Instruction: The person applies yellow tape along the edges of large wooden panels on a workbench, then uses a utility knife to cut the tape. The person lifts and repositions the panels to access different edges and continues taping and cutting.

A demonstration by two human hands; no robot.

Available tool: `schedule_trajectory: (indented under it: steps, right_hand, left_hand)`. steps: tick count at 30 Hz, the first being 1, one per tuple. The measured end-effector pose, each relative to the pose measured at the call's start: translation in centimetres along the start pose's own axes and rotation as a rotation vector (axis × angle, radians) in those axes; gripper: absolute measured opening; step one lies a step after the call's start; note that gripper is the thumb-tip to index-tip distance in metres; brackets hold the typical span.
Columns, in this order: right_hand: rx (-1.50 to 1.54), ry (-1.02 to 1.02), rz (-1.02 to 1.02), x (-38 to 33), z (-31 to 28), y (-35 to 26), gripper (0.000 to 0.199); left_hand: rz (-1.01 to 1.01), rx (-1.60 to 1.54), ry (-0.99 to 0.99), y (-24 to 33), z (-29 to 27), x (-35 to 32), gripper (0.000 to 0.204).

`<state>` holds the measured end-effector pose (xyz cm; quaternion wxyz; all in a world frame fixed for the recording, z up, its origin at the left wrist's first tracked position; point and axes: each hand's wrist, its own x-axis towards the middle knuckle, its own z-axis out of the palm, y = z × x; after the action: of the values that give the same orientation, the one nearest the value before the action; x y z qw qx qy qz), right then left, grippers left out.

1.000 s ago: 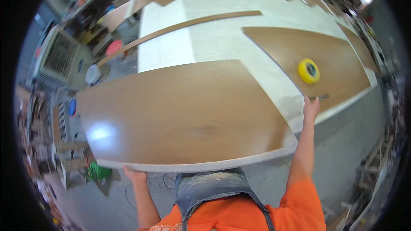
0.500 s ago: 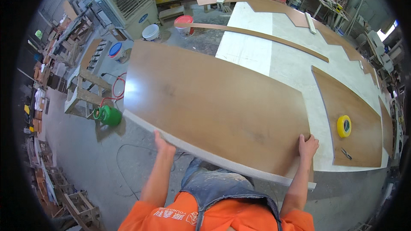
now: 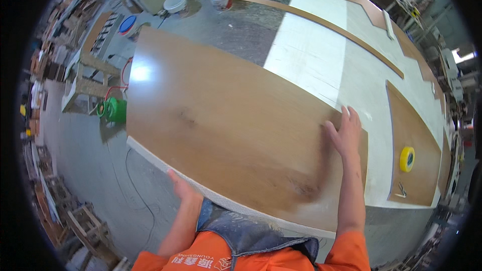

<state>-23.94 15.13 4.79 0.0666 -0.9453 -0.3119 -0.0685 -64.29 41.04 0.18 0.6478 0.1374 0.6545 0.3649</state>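
Observation:
A large brown wood-look panel (image 3: 236,120) with a pale, thick near edge spans the space before me. My left hand (image 3: 187,190) grips that near edge toward its left part, thumb up along it and the other fingers hidden beneath. Toward the panel's far right edge, my right hand (image 3: 347,133) is spread over the brown face, fingers apart and holding nothing. Whether its fingertips touch the panel I cannot tell. The panel's right part overlaps a white work surface (image 3: 374,170).
On the right, a smaller brown panel (image 3: 416,135) bears a yellow tape roll (image 3: 405,159) and a small metal tool (image 3: 402,189). A long brown strip (image 3: 321,22) crosses the white surface. At left are a green gas canister (image 3: 116,110), a wooden trestle (image 3: 95,73) and several buckets.
My right hand has left the panel's right edge and moved farther away, over its face. The panel has shifted left and nearer to me. My left hand still holds its near edge.

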Motion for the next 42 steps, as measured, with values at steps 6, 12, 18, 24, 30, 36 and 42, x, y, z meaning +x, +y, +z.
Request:
schedule_trajectory:
  steps: [6, 12, 18, 24, 30, 36, 42]
  right_hand:
    - [0.122, -0.557, 0.023, 8.9, -1.1, -5.9, 0.056]
    - [0.395, -0.718, 0.219, 10.1, -2.3, -7.3, 0.054]
    - [0.414, -0.553, 0.291, 7.9, -7.4, -8.8, 0.055]
    - [0.159, -0.335, 0.244, -0.3, -16.1, -12.5, 0.063]
    - [0.235, -0.007, 0.228, -10.8, -26.6, -15.7, 0.061]
    - [0.311, 0.365, 0.205, -21.2, -30.7, -16.8, 0.049]
    - [0.803, 0.65, 0.283, -31.2, -26.2, -18.0, 0.042]
  left_hand:
    - [0.009, -0.006, 0.091, -0.1, -0.5, 1.0, 0.08]
    - [-0.035, -0.081, 0.056, -0.9, -1.3, 3.3, 0.079]
    - [-0.163, -0.169, -0.254, -1.7, -0.9, 6.5, 0.082]
    - [-0.419, -0.3, -0.605, 1.0, -0.9, 5.2, 0.082]
    - [-0.257, -0.018, -0.615, 5.9, -0.3, 0.9, 0.088]
    - [0.96, 0.371, -0.895, 12.7, 0.5, 12.6, 0.076]
    - [0.911, -0.013, -0.938, 23.9, 0.2, -6.3, 0.075]
